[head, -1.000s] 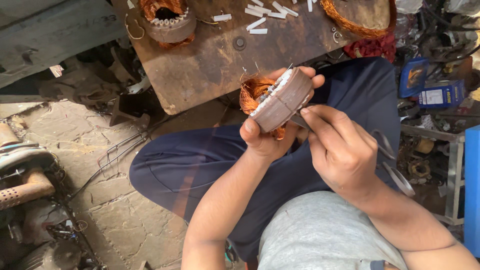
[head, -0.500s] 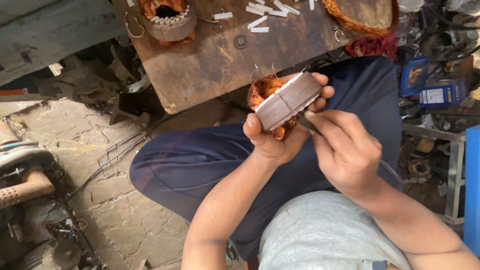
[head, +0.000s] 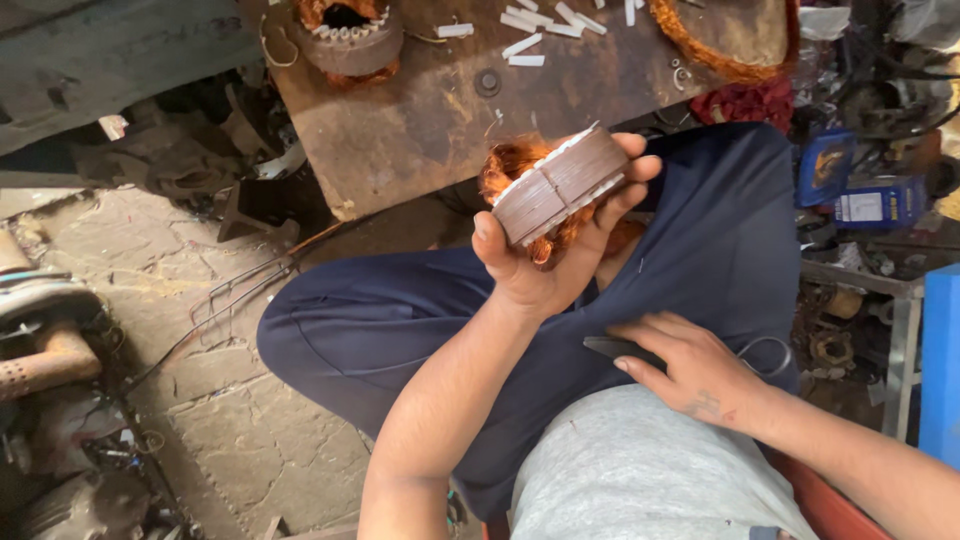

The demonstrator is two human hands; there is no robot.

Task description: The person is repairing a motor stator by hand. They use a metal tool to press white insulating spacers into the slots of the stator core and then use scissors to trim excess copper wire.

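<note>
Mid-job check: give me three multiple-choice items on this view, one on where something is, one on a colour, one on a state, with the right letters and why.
1. Where is the second motor stator?
A. on the brown table
B. on the stone floor
C. in the person's lap

2. What colour are the windings in the held stator?
A. blue
B. orange copper
C. green

3. What is the right hand doing?
A. gripping the held stator
B. resting on the thigh over a dark flat thing
C. raised above the table

Key: 1 A, it sits on the brown table near the top edge; 2 B, orange wire shows behind the core; 3 B, only the left hand holds the stator.
</note>
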